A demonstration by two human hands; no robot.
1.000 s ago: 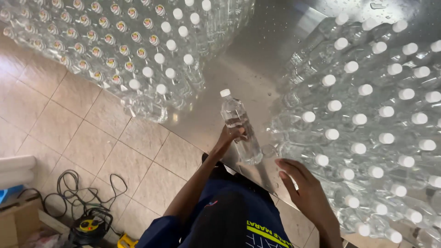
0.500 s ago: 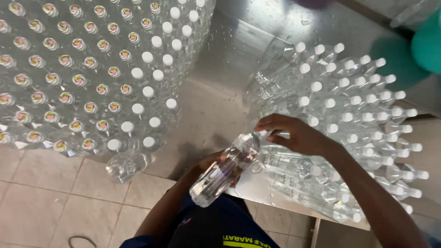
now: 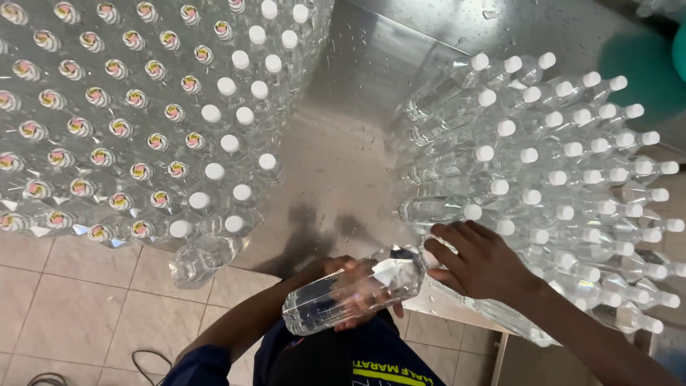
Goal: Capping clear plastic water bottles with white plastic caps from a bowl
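So the left hand (image 3: 357, 297) is wrapped under a clear bottle (image 3: 354, 289), fingers closed around its body; the bottle lies tilted on its side, base toward the person, neck pointing up and right; the right hand (image 3: 479, 261) is closed over the neck end, so the cap is hidden and I can't tell what's going on under the palm. All this happens right over the near edge of the steel table (image 3: 343, 143), half above the tiled floor (image 3: 64, 300). Just beyond the right hand, touching its fingers, sits a crowd of white-capped bottles (image 3: 557, 164); well off to the left of the grip is another big batch of bottles (image 3: 128, 121), many with coloured swirl tops. Between the two lots there's a bare wet strip of table running straight away from the held bottle; that's the only open lane.
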